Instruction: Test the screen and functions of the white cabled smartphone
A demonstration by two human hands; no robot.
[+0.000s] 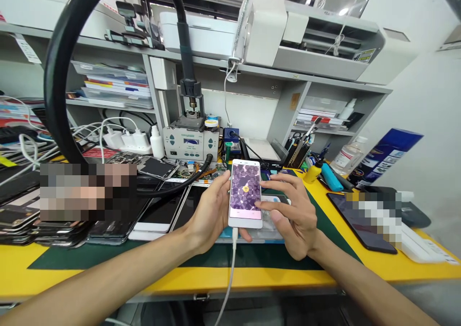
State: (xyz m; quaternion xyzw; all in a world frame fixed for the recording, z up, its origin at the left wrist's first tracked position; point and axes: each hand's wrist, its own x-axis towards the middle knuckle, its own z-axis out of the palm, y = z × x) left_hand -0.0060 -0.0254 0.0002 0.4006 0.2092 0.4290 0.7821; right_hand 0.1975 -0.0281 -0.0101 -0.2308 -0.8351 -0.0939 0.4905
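Note:
A white phone (246, 191) with a lit purple-patterned screen stands tilted toward me at the middle of the head view. My left hand (212, 211) holds it from the left side and behind, fingertips showing below its lower edge. Plugged into its bottom is a white cable (233, 263) that hangs over the table's front edge. At the phone's right side is my right hand (293, 211), fingers spread and holding nothing, one fingertip at the lower right of the screen. Behind the hands, a clear plastic case partly shows.
Stacked phones and screens (158, 215) lie on the left of the green mat (108, 259). A soldering station (192, 143) and black hose (54, 76) stand behind. On the right are a dark tablet (360, 223), a yellow bottle (312, 173) and a clear bottle (349, 155).

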